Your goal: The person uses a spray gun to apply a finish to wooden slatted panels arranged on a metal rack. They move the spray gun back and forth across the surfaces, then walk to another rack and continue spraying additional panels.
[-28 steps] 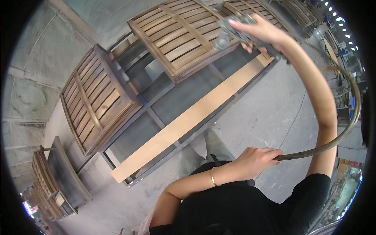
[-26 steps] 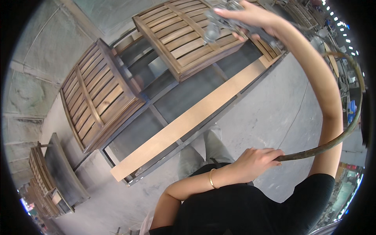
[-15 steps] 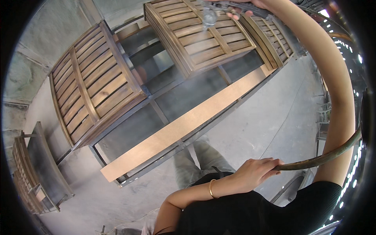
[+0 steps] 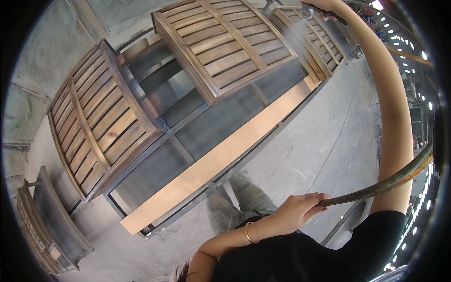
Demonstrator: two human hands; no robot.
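Observation:
At the far right my right hand [image 4: 331, 6] is closed round a spray gun [image 4: 309, 11], its arm stretched out. A pale mist leaves the gun's nozzle and drifts down over the gap between two slatted wooden panels, the middle one [image 4: 256, 61] and the right one [image 4: 323, 37]. Near my body my left hand [image 4: 300, 212] grips a dark, stained hose [image 4: 371, 192], which curves up to the right. A third slatted panel [image 4: 89, 141] lies at the left. All are brown with thin dark gaps between slats.
The panels rest on a dark metal frame stand [image 4: 181, 149]. A long tan board [image 4: 221, 157] lies along its near edge. Another stand with slatted pieces [image 4: 58, 230] is at the lower left. Grey-green walls [image 4: 44, 61] close off the far left.
My right hand has swung the spray gun rightward, from over the middle panel to the gap beside the right panel. My left hand, still on the hose, has shifted slightly left.

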